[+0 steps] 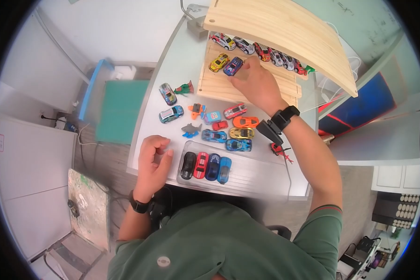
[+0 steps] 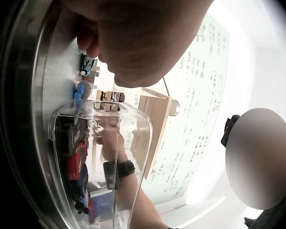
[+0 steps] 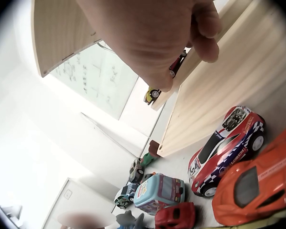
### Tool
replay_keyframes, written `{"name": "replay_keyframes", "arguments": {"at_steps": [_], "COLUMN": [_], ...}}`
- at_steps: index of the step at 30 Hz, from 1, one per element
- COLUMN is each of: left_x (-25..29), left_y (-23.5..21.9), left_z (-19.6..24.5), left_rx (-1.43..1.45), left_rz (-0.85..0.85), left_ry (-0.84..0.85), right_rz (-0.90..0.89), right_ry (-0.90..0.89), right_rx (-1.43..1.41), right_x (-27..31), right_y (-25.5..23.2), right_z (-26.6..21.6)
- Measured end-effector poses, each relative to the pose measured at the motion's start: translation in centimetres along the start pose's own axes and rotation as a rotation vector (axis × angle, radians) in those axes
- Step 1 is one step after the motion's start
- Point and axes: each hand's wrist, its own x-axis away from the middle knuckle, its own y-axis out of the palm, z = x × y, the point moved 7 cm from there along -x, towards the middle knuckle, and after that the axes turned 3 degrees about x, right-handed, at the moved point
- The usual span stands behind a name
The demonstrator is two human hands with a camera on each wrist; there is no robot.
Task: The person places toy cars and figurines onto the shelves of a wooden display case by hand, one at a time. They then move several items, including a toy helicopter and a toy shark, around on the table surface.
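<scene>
My right hand (image 1: 260, 85) reaches onto the wooden shelf (image 1: 205, 84). Its thumb and a finger grip a blue-purple toy car (image 1: 233, 66) near its two ends, beside a yellow toy car (image 1: 219, 62). In the right wrist view, part of that car is hidden behind the hand. My left hand (image 1: 154, 161) hovers with loosely bent fingers and holds nothing. Just right of it lies a clear plastic tray (image 1: 180, 175). A black (image 1: 188, 165), a red (image 1: 201, 165), a dark blue (image 1: 213, 166) and a light blue toy car (image 1: 224, 170) sit in the tray.
Several toy cars stand in the shelf's back row, including a red one (image 1: 262, 51). Loose on the table are an orange car (image 1: 246, 122), a red racing car (image 1: 234, 110), a toy shark (image 1: 191, 129) and a red toy helicopter (image 1: 277, 149). A curved wooden top (image 1: 275, 30) overhangs the shelf.
</scene>
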Motion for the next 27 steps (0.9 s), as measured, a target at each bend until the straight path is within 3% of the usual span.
{"name": "replay_keyframes", "arguments": {"at_steps": [27], "left_x": [-0.09], "left_y": [0.04], "left_z": [0.16], "left_rx": [-0.025], "left_rz": [-0.012], "left_ry": [0.001], "right_rz": [0.005], "right_ry": [-0.001], "right_rx": [-0.011], "right_x": [-0.27], "right_y": [0.23], "right_z": [-0.22]}}
